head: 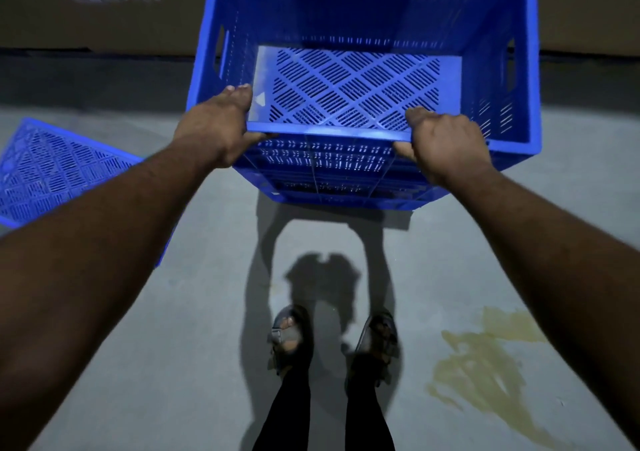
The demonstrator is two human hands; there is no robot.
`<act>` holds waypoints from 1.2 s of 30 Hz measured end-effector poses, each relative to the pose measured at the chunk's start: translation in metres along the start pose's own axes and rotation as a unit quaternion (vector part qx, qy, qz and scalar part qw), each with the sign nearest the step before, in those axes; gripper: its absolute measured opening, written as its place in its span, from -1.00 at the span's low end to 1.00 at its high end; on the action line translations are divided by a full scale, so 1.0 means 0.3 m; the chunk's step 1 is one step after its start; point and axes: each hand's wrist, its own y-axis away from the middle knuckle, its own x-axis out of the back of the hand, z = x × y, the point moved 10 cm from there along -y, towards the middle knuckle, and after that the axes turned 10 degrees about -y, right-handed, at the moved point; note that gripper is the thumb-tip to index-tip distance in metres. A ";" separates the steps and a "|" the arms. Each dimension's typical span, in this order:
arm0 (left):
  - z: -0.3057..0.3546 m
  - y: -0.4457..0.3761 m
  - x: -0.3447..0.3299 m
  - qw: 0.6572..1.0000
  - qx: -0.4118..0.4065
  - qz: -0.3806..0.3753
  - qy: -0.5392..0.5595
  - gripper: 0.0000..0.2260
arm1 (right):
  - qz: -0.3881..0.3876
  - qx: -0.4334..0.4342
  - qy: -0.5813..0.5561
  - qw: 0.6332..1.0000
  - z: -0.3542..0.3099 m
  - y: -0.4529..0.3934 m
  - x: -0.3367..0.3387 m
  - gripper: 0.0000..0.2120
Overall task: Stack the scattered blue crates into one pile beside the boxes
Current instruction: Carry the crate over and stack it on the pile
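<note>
Sandalled feet stood low centre. Left hand and right hand both clenched the near rim of the blue crate, upper centre. One-edge grip: it could tip or mis-seat. Another crate lay left.

1. The crate is bright blue, its floor a diamond lattice of slotted vents and its walls lined with rows of short slits.
2. A second blue crate shows the same slotted lattice.
3. The concrete floor is pale grey with a yellowish stain.
4. The cardboard boxes are brown.
5. The trousers are black; the sandals are dark.
</note>
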 end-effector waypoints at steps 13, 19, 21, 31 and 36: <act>0.030 0.120 0.028 0.999 0.046 0.027 0.003 -0.22 | -0.015 -0.100 -0.042 0.994 0.001 0.095 -0.023 -0.29; 0.083 0.520 0.088 0.995 0.010 -0.055 0.079 -0.35 | -0.124 -0.063 -0.102 0.985 -0.110 0.346 0.109 -0.33; 0.070 0.657 0.175 0.995 0.032 -0.025 0.093 -0.39 | -0.128 -0.019 -0.083 0.988 -0.190 0.418 0.193 -0.35; -0.094 1.578 0.425 0.975 0.174 0.019 0.140 -0.41 | -0.158 0.195 -0.084 0.964 -0.896 0.938 0.516 -0.36; -0.331 2.105 0.238 0.929 0.327 0.034 0.168 -0.35 | -0.149 0.343 -0.057 0.926 -1.425 1.138 0.499 -0.37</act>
